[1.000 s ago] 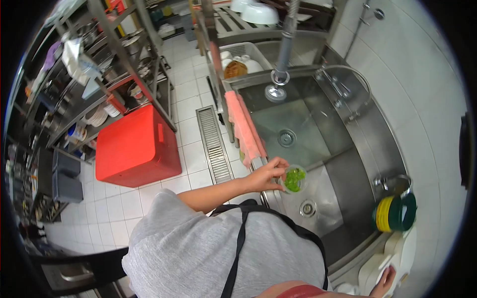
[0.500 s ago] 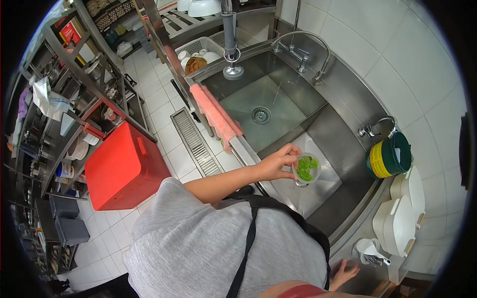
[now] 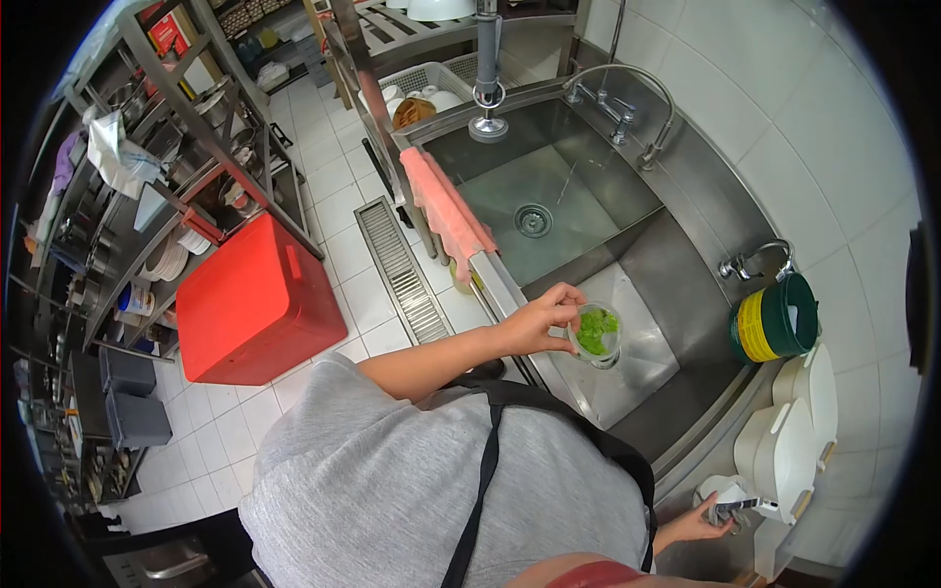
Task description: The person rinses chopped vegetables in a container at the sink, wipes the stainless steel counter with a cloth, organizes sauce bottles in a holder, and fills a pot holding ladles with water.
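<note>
My left hand (image 3: 549, 323) grips a small clear round tub (image 3: 614, 351) by its rim, thumb and fingers on its near side. Chopped green leaves (image 3: 595, 331) lie in the tub, held over the sloped metal basin. At the lower right, my right hand (image 3: 698, 521) has its fingers curled at a small holder of utensils on the ledge. A white scoop (image 3: 723, 485) and a dark, shiny handle (image 3: 737, 506) show beside those fingers. What exactly the right hand grasps is hard to make out.
A deep sink (image 3: 534, 181) with a drain lies ahead, under a hanging sprayer (image 3: 488, 127) and curved tap (image 3: 671, 108). A pink cloth (image 3: 446, 211) hangs over its edge. Along the wall stand a green tub (image 3: 779, 318) and white containers (image 3: 769, 456). A red bin (image 3: 260, 304) stands left.
My right hand has moved from beside the ledge up to the utensil holder, and its fingers have curled. The scoop has shifted. My left hand still holds the tub, and the view has turned slightly.
</note>
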Demonstrator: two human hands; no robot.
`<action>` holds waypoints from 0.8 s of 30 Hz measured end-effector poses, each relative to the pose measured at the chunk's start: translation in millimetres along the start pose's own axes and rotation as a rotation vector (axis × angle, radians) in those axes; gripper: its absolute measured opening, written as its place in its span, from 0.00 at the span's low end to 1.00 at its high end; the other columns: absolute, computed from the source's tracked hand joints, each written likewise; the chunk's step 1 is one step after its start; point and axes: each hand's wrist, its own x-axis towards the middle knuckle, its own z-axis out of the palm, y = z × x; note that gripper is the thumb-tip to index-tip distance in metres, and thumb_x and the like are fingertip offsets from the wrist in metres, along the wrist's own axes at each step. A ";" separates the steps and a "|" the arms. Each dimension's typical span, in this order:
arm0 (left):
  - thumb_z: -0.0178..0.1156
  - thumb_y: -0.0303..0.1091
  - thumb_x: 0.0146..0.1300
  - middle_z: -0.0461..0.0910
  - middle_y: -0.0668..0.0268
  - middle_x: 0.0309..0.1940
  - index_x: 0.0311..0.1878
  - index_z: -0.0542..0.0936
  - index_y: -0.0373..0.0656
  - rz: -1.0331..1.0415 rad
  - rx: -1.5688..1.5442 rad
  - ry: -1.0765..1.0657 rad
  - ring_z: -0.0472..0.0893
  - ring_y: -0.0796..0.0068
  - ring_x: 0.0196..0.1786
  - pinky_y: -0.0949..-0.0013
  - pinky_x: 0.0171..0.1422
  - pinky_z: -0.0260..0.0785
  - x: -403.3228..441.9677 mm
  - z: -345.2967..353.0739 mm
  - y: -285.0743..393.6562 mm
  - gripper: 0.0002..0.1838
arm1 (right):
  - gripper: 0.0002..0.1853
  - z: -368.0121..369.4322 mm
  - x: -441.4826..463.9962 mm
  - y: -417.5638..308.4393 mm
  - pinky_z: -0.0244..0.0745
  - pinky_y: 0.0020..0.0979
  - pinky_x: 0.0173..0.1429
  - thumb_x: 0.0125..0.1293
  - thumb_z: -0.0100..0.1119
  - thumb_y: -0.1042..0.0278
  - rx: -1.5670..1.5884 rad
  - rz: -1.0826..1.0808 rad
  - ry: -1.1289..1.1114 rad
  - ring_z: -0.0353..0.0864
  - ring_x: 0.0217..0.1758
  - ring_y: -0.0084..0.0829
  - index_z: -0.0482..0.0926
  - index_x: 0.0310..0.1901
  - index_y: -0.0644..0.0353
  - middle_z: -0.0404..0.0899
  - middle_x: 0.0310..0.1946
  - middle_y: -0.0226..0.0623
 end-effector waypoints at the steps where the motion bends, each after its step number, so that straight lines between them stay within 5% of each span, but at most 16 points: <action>1: 0.72 0.27 0.48 0.61 0.61 0.55 0.35 0.73 0.42 -0.001 0.006 0.009 0.68 0.66 0.59 0.66 0.62 0.71 -2.3 -1.4 -0.8 0.16 | 0.35 0.6 -4.7 1.9 0.64 0.43 0.58 0.52 0.70 0.46 0.060 0.033 0.003 0.70 0.52 0.48 0.69 0.51 0.66 0.72 0.48 0.48; 3: 0.72 0.27 0.46 0.62 0.61 0.54 0.33 0.71 0.42 0.049 -0.013 0.082 0.69 0.66 0.54 0.67 0.53 0.71 -8.3 -2.4 -2.0 0.17 | 0.32 -4.7 -4.6 7.9 0.64 0.43 0.56 0.51 0.71 0.48 0.029 0.057 -0.071 0.70 0.49 0.47 0.70 0.46 0.66 0.72 0.44 0.48; 8: 0.72 0.27 0.46 0.62 0.61 0.54 0.33 0.71 0.42 0.022 0.022 0.151 0.68 0.66 0.56 0.67 0.55 0.72 -20.2 -6.8 -0.4 0.17 | 0.26 -23.0 6.1 -15.0 0.67 0.42 0.51 0.51 0.72 0.53 -0.005 0.040 -0.174 0.72 0.43 0.46 0.71 0.35 0.68 0.72 0.39 0.48; 10: 0.72 0.27 0.46 0.62 0.61 0.54 0.34 0.72 0.41 -0.015 -0.022 0.187 0.68 0.66 0.56 0.67 0.56 0.72 -25.9 -6.8 1.7 0.17 | 0.24 -25.2 8.8 -31.7 0.68 0.42 0.51 0.50 0.74 0.57 0.061 0.073 -0.208 0.72 0.46 0.45 0.71 0.34 0.68 0.72 0.41 0.48; 13: 0.72 0.27 0.47 0.62 0.61 0.54 0.34 0.72 0.40 0.000 0.000 0.234 0.68 0.66 0.57 0.66 0.59 0.72 -34.3 -13.7 4.6 0.16 | 0.23 -19.8 7.2 -45.4 0.68 0.40 0.52 0.48 0.76 0.64 0.227 -0.194 -0.247 0.71 0.49 0.44 0.70 0.34 0.68 0.71 0.44 0.49; 16: 0.72 0.26 0.47 0.62 0.61 0.53 0.34 0.72 0.39 0.002 0.019 0.282 0.69 0.66 0.57 0.66 0.60 0.72 -42.7 -25.6 6.9 0.17 | 0.20 -2.6 8.1 -90.6 0.68 0.40 0.56 0.48 0.74 0.70 0.558 -0.063 -0.456 0.66 0.62 0.45 0.68 0.31 0.63 0.66 0.60 0.52; 17: 0.71 0.25 0.47 0.62 0.61 0.54 0.35 0.73 0.40 -0.010 0.020 0.306 0.69 0.66 0.58 0.66 0.61 0.73 -46.8 -30.5 9.8 0.16 | 0.20 11.6 8.5 -98.5 0.66 0.39 0.58 0.47 0.74 0.73 0.560 -0.238 -0.434 0.65 0.63 0.45 0.67 0.32 0.62 0.63 0.64 0.51; 24: 0.72 0.25 0.47 0.62 0.60 0.55 0.36 0.75 0.40 -0.043 0.179 0.594 0.70 0.64 0.60 0.66 0.61 0.74 -121.7 -79.8 13.2 0.16 | 0.28 53.9 -23.1 -279.8 0.68 0.38 0.57 0.37 0.78 0.74 1.068 -0.349 -0.721 0.67 0.64 0.47 0.63 0.32 0.54 0.63 0.65 0.47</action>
